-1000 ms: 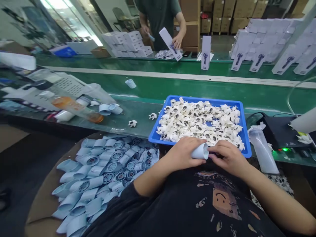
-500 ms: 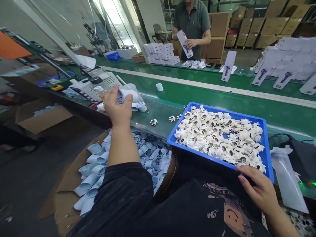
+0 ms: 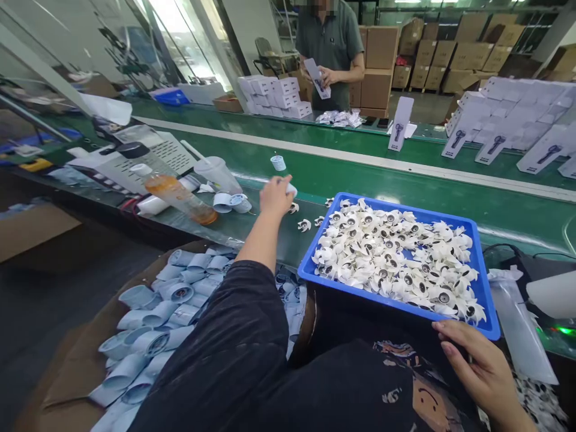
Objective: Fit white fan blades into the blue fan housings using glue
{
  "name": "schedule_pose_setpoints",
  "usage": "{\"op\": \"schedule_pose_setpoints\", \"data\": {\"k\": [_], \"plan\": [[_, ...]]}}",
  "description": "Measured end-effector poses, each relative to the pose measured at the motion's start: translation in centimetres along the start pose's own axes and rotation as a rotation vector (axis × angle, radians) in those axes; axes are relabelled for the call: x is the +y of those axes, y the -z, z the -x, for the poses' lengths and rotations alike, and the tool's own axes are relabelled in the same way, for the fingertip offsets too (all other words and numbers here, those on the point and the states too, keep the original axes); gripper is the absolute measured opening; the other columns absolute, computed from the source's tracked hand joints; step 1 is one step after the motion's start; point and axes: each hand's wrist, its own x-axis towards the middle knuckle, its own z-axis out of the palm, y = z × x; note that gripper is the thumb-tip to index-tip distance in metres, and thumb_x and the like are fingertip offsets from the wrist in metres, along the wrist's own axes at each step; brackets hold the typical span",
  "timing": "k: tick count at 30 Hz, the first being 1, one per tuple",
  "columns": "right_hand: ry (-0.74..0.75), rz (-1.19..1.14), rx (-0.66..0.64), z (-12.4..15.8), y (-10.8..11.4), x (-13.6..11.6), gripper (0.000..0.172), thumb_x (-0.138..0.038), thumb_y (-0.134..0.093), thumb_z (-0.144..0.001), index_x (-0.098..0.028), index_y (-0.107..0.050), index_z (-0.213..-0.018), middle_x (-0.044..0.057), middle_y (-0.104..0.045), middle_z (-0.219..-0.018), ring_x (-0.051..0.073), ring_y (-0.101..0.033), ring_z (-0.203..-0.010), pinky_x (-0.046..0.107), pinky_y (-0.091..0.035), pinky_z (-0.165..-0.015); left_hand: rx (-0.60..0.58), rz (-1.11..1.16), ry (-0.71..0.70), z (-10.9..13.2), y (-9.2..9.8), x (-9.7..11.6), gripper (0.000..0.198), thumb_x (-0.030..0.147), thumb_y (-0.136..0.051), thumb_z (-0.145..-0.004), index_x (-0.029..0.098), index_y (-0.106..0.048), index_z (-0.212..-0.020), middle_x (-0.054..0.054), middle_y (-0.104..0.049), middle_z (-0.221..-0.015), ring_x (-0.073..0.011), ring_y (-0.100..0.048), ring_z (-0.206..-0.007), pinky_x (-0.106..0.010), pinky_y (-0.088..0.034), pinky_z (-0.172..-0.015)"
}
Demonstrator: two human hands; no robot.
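My left hand (image 3: 275,197) reaches out over the green conveyor belt (image 3: 360,174), its fingers closed round a white plastic cylinder (image 3: 291,189) at the belt's near edge. Another white cylinder (image 3: 278,162) stands alone on the belt beyond it. My right hand (image 3: 477,366) rests low by my lap, just under the near right corner of the blue tray (image 3: 483,282); its fingers are loosely spread and hold nothing. The tray is heaped with small white fan impellers (image 3: 396,258). A few loose impellers (image 3: 305,225) lie on the ledge between my left hand and the tray.
A brown box (image 3: 72,384) of pale blue cylinder housings (image 3: 166,312) sits at my lower left. A bottle of orange drink (image 3: 177,193) and a clear cup (image 3: 218,174) lie on the left ledge. Across the belt a person (image 3: 330,51) handles a white carton beside stacked white boxes (image 3: 508,114).
My left hand carried the cylinder from my lap up to the left, then out onto the belt's edge. My right hand let go of it and dropped below the tray's corner.
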Motion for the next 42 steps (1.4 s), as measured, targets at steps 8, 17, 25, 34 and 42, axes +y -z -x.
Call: {"op": "schedule_pose_setpoints", "data": {"k": [8, 17, 25, 34, 42], "plan": [[0.031, -0.043, -0.035, -1.6, -0.2, -0.3, 0.017, -0.021, -0.054, -0.093, -0.022, -0.066, -0.105, 0.004, -0.073, -0.093, 0.016, -0.071, -0.085, 0.026, -0.06, -0.075, 0.544, 0.918, 0.03, 2.2, 1.3, -0.8, 0.052, 0.053, -0.06, -0.08, 0.022, -0.044, -0.117, -0.009, -0.051, -0.129, -0.0267, -0.047, -0.125, -0.049, -0.039, -0.11], [-0.234, 0.46, -0.363, -7.4, 1.4, 2.9, 0.024, -0.017, -0.051, -0.093, -0.019, -0.07, -0.107, 0.008, -0.07, -0.11, 0.023, -0.066, -0.1, 0.039, -0.055, -0.087, -0.281, 1.442, 0.188, 15.0, 0.9, 4.9, 0.054, 0.053, -0.088, -0.048, 0.034, -0.061, -0.091, 0.005, -0.069, -0.094, -0.0255, -0.068, -0.099, -0.052, -0.049, -0.104], [-0.266, 0.707, -0.811, -15.1, -2.1, 5.2, 0.012, -0.012, -0.057, -0.089, -0.014, -0.069, -0.092, 0.009, -0.067, -0.103, 0.023, -0.059, -0.107, 0.04, -0.047, -0.091, -0.673, 1.628, 0.033, 20.9, -1.2, 10.6, 0.064, 0.049, -0.09, -0.052, 0.026, -0.063, -0.104, -0.004, -0.071, -0.101, -0.0266, -0.072, -0.089, -0.043, -0.059, -0.083], [-0.42, 0.911, -0.955, -17.7, -5.5, 6.6, 0.04, -0.043, -0.059, -0.092, -0.014, -0.058, -0.12, 0.011, -0.058, -0.124, 0.025, -0.056, -0.115, 0.05, -0.044, -0.1, -0.34, 1.447, -0.454, 21.8, 0.1, 10.2, 0.06, 0.027, -0.088, -0.063, 0.032, -0.062, -0.117, -0.005, -0.055, -0.119, -0.0266, -0.062, -0.115, -0.036, -0.052, -0.097], [-0.514, 0.985, -0.906, -18.5, -4.5, 6.2, 0.043, -0.045, -0.059, -0.092, -0.014, -0.059, -0.122, 0.013, -0.061, -0.122, 0.028, -0.056, -0.117, 0.053, -0.042, -0.101, -0.183, 1.292, -0.657, 21.9, 1.3, 9.6, 0.062, 0.026, -0.083, -0.07, 0.032, -0.055, -0.125, -0.007, -0.052, -0.123, -0.0275, -0.058, -0.119, -0.044, -0.049, -0.101]]}}
